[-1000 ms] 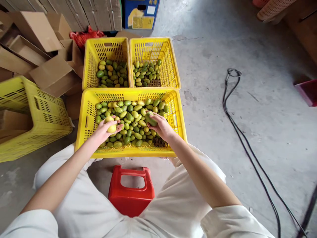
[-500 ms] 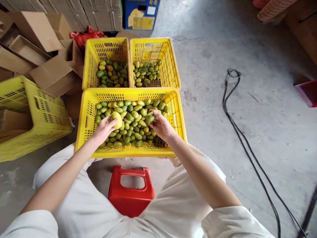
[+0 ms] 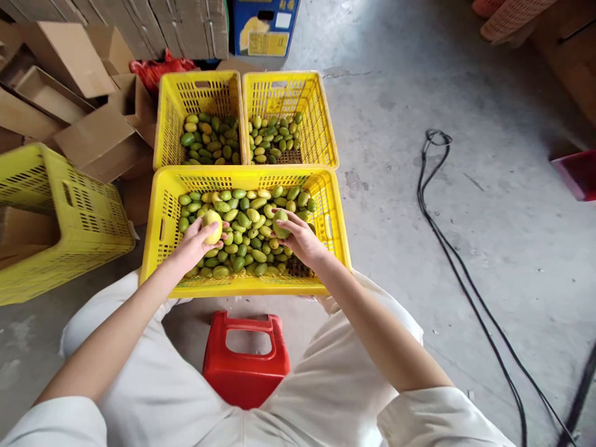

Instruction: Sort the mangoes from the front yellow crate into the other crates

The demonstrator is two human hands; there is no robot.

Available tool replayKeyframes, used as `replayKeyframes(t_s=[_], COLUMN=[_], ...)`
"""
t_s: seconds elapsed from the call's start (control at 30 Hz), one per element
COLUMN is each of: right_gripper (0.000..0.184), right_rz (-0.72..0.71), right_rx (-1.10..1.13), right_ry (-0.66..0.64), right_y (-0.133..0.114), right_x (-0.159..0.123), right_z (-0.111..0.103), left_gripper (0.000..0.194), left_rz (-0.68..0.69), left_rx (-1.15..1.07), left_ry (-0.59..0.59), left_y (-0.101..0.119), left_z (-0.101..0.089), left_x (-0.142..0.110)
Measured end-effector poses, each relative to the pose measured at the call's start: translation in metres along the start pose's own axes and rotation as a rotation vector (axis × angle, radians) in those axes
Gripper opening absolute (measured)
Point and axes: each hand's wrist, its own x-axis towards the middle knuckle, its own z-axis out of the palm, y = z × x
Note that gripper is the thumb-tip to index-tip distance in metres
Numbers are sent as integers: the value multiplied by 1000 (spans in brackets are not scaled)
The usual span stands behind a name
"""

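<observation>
Your two hands, each gripping a fruit above the near yellow crate (image 3: 242, 285)

Your left hand (image 3: 198, 239) reaches forward and inward, thumb across the yellow fruit (image 3: 212, 227) and fingers curled beneath it; your right hand (image 3: 300, 237) angles in from the other side, fingertips closed around the green fruit (image 3: 280, 225). Both forearms slant toward each other, the hands level and apart. Below them lies the pile of green and yellowish fruit (image 3: 252, 242); beyond them, two more yellow crates; nearer you, a red stool (image 3: 246, 372).
</observation>
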Motion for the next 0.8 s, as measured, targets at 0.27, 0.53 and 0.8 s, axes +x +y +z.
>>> replayKeyframes(t_s=[0.27, 0.53, 0.8], right_gripper=[36, 56, 58], right_rz=[112, 83, 105], right_rx=[-8, 48, -19], right_ry=[24, 42, 12], right_y=[8, 6, 3], right_x=[10, 2, 2], right_z=[-7, 0, 1], left_gripper=[28, 41, 42], left_rz=[-38, 11, -13], left_rx=[-128, -107, -119], left_ry=[7, 90, 42], left_y=[2, -5, 0], left_z=[3, 1, -1], left_x=[0, 4, 3])
